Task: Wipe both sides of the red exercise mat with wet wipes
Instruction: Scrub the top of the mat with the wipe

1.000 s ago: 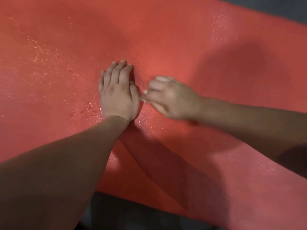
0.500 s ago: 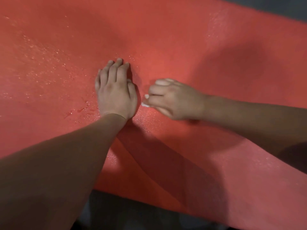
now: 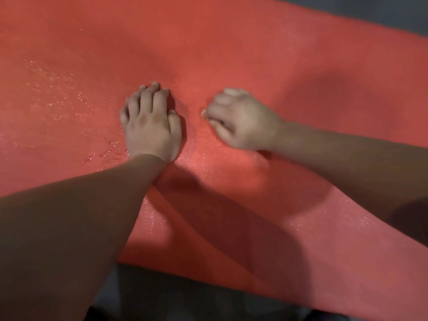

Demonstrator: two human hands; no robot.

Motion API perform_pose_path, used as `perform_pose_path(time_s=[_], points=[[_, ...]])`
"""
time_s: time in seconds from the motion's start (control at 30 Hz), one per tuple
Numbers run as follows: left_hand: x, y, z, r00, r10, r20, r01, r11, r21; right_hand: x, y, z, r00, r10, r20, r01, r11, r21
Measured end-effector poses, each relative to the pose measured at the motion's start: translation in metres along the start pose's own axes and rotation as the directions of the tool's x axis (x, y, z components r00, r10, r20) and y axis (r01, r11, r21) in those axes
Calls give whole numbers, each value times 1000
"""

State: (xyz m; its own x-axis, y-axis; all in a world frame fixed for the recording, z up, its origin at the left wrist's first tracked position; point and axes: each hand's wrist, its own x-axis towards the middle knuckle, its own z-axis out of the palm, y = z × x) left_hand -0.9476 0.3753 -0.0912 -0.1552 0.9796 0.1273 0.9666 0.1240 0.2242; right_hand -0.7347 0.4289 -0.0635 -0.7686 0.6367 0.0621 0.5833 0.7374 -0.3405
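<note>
Bracing and wiping the red exercise mat

The red exercise mat (image 3: pixel 254 54) lies spread flat over a dark grey floor (image 3: pixel 382 15) and fills nearly the whole view, with its near edge just in front of the person. The left hand (image 3: pixel 151 126) presses palm-down on it, fingers close together and slightly bent, likely to stop the mat sliding under the rubbing. Just beside it, the right hand (image 3: pixel 240 121) is curled knuckles-up on the surface, apparently bunched around a wet wipe (image 3: pixel 204 113). Only a pale sliver shows at the fingertips, so I can't be sure. Wet droplets (image 3: pixel 53 89) glisten on the mat left of the hands, which suggests that stretch is already wiped.
</note>
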Motion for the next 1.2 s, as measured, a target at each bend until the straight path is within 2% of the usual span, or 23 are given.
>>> perform_pose_path(time_s=[0.2,0.27,0.33,0.4,0.43,0.53,0.6,0.63,0.67,0.7,0.77,0.8,0.83,0.87,0.93,0.97,1.03,1.07,1.1,1.13,1.2], points=[[4,5,-3,999,-20,46,18,999,37,-43,3,-9,987,-156,45,158,985,-67],[9,7,-4,998,-12,63,8,998,62,-46,17,-13,987,-157,42,161,981,-108],[20,10,-7,996,4,84,-10,997,75,-45,39,-20,999,-46,7,46,989,-142],[35,14,-7,996,47,82,-52,997,63,-41,62,-29,985,154,-82,-165,974,-158],[45,19,-5,995,63,76,-67,997,49,-40,74,-32,952,272,-142,-295,940,-172],[73,42,5,992,45,114,-42,999,-28,-38,104,-42,755,575,-315,-642,745,-179],[82,53,14,988,41,152,-33,998,-50,-34,113,-43,633,677,-376,-763,628,-154],[83,55,18,988,41,150,-34,998,-47,-31,114,-39,621,684,-384,-771,621,-140],[82,55,20,991,40,129,-35,999,-37,-26,109,-34,657,651,-381,-732,672,-115],[80,55,22,995,37,97,-34,999,-29,-22,101,-27,738,569,-363,-633,770,-78],[78,55,23,998,32,53,-30,999,-28,-18,86,-15,936,258,-240,-279,959,-58],[78,55,23,998,32,46,-31,999,-35,-17,85,-16,981,114,-158,-127,989,-81],[79,55,23,999,33,41,-31,999,-41,-15,91,-22,994,46,-97,-57,993,-107],[80,55,23,999,33,38,-31,999,-45,-13,103,-29,995,49,-92,-63,987,-149],[81,54,23,999,36,32,-34,998,-45,-9,135,-41,957,210,-200,-254,940,-229],[81,54,23,999,36,27,-35,998,-42,-9,153,-48,899,339,-277,-408,877,-253],[81,53,24,999,35,13,-35,999,-35,-10,177,-57,700,588,-405,-702,672,-237],[81,53,24,999,35,8,-35,999,-31,-7,179,-56,606,658,-447,-785,586,-201],[81,53,25,999,35,5,-35,999,-30,0,173,-52,564,686,-460,-812,560,-161],[82,53,25,999,34,4,-34,999,-31,7,164,-46,580,669,-465,-791,600,-123],[81,53,26,999,32,2,-32,999,-32,20,136,-28,732,509,-453,-593,803,-56]])
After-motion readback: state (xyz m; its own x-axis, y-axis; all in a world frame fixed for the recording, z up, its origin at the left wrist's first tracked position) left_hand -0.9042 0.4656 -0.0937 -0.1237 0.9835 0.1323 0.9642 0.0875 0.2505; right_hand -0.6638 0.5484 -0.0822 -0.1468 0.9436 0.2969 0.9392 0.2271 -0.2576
